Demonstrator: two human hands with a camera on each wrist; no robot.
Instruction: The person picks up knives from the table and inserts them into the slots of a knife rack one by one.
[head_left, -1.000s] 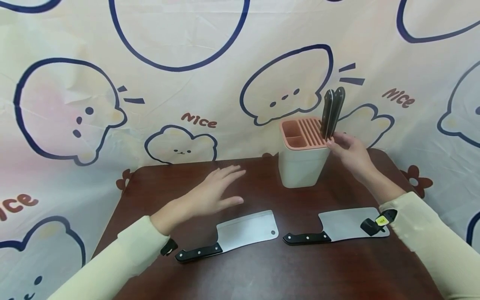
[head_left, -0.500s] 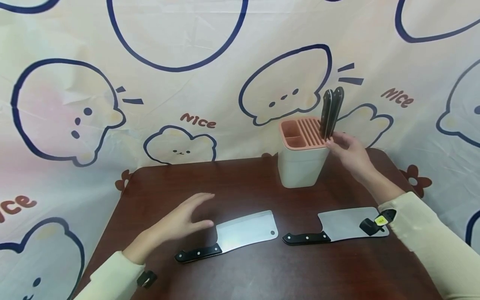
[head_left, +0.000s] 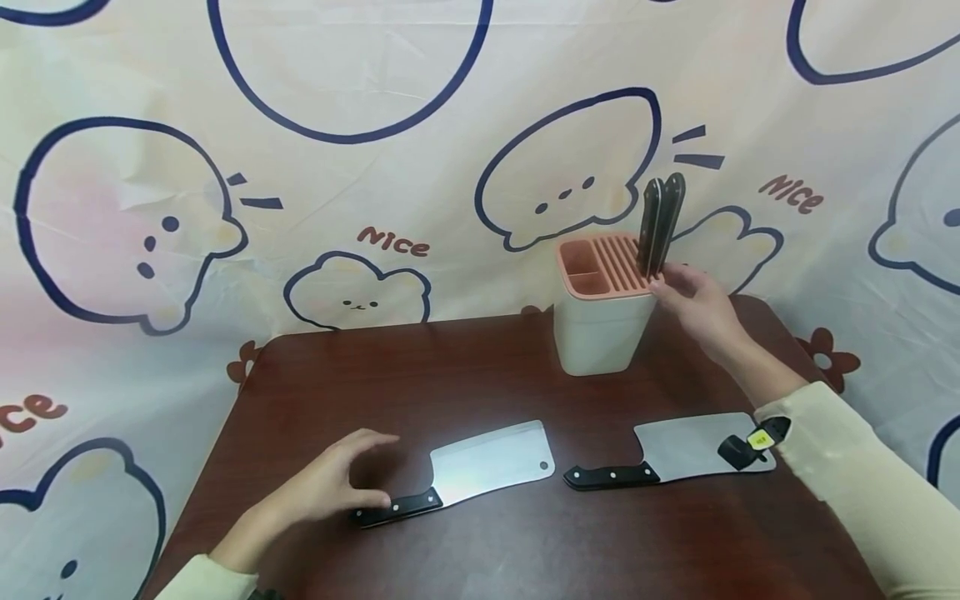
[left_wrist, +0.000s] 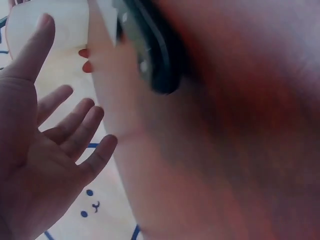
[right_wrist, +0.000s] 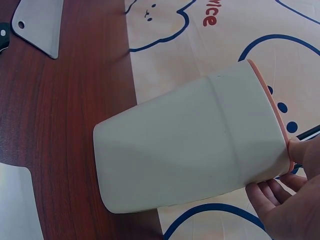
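Observation:
My left hand (head_left: 322, 485) hovers at the black handle of the left cleaver (head_left: 491, 462), thumb and fingers spread apart. In the left wrist view its palm and loose fingers show, with the cleaver handle (left_wrist: 155, 55) beyond them. At the back right, my right hand (head_left: 701, 312) grips the top corner of a cream knife holder (head_left: 600, 337) with a slotted pink lid. The right wrist view has the thumb on the pink rim (right_wrist: 270, 102) and the other fingers against the side. Black-handled knives (head_left: 660, 221) stand upright in the holder's right end.
A second cleaver (head_left: 686, 446) lies flat on the dark red-brown table (head_left: 487, 558), partly under my right wrist in the head view. A cloth with cartoon drawings (head_left: 360, 192) hangs behind the table. Straps with small cameras (head_left: 750, 446) sit on the wrists.
My left hand has come down and back to the left, from above the left cleaver's blade to its handle. The right hand keeps its grip on the holder, which stays put.

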